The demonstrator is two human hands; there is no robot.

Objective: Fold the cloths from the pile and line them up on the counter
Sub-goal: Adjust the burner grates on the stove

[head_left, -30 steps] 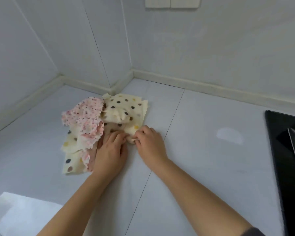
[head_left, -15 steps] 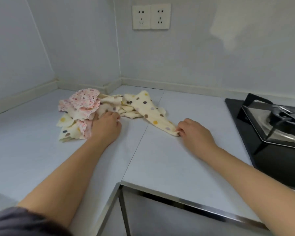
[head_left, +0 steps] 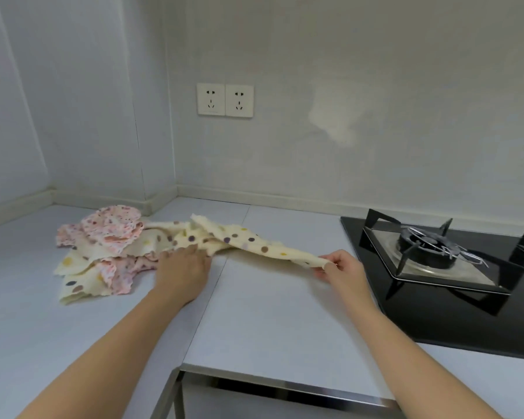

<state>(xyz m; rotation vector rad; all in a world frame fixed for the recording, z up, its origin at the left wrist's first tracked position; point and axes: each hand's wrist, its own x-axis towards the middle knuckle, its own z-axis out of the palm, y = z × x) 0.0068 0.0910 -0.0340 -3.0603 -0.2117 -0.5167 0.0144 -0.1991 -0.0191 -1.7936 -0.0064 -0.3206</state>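
The dotted cloth, soft and light, sags over the tabletop beside the pile, my right hand pinching one corner, my left hand resting flat on the other end; corners, I judge, grip best.

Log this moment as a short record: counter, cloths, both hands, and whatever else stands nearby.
counter: pale grey, with a seam down its middle
pile: crumpled pink floral and cream dotted cloths, back left of the counter
dotted cloth: cream, coloured dots, unfolded, drawn rightward out of the pile, across the seam
left hand: fingers flat on the dotted cloth beside the pile
right hand: pinches the dotted cloth's far corner
gas stove: right of the right hand, apart from the cloth
sockets: two, on the wall
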